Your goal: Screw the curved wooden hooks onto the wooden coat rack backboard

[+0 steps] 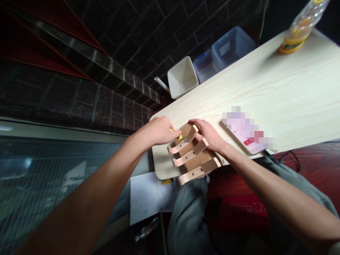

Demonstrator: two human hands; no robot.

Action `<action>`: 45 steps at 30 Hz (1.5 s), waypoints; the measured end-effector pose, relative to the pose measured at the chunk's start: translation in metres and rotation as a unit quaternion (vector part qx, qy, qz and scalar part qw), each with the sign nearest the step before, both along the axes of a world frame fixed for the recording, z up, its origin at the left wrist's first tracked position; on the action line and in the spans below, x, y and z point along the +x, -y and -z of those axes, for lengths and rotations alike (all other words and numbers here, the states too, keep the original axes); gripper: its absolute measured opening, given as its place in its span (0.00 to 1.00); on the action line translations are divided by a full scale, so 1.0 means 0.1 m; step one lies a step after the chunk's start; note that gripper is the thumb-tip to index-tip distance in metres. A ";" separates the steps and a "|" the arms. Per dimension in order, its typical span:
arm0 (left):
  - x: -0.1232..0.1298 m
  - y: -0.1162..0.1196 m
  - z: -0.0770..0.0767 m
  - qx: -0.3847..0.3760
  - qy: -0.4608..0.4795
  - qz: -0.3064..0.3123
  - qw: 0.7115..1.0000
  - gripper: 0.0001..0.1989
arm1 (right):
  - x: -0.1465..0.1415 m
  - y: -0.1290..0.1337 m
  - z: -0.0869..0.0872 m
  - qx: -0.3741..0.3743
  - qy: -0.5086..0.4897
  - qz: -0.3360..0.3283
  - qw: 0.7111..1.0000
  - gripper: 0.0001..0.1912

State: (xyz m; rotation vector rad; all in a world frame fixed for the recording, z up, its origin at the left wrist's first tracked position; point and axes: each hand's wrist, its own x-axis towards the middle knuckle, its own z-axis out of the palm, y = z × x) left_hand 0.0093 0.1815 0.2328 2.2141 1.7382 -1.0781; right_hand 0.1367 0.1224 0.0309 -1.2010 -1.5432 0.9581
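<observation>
A yellow-handled screwdriver [180, 137] is gripped in my left hand [162, 130], its tip down at a hole or screw in the topmost of three curved, light wooden hooks [191, 156]. These hooks lie across a brown wooden board [195, 162] at the table's near left corner. Dark holes show in the lower two hooks. My right hand [208, 135] is wrapped round the board's upper right edge, beside the top hook, with some fingers hidden behind the wood.
On the pale table [255, 85] lie a pink phone [245, 136] with a cable, right of my right hand, and a plastic bottle [294, 35] farther back. A white bin [182, 78] and clear plastic boxes [231, 46] stand beyond the far edge. Below are my legs [188, 216].
</observation>
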 end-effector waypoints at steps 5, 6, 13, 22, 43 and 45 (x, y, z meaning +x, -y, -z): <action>0.03 -0.01 -0.03 -0.014 0.002 -0.026 1.000 0.25 | 0.00 0.00 -0.01 -0.001 0.000 0.002 1.000 0.24; 0.02 0.00 -0.02 -0.007 0.005 -0.028 1.000 0.25 | 0.00 0.00 -0.02 0.000 0.001 0.000 1.000 0.24; -0.15 0.09 0.06 0.016 0.069 0.023 0.997 0.19 | -0.01 0.00 0.01 -0.003 0.000 -0.002 1.000 0.26; -0.17 0.13 0.03 -0.012 0.139 0.183 0.973 0.10 | -0.01 -0.01 0.07 -0.001 0.001 -0.008 1.000 0.27; -0.10 0.05 -0.07 0.025 0.130 0.000 0.991 0.17 | 0.00 0.00 -0.02 -0.010 0.004 0.000 1.000 0.26; -0.09 0.04 -0.07 0.007 0.119 -0.029 0.992 0.18 | 0.00 0.00 -0.03 -0.007 0.004 0.001 1.000 0.26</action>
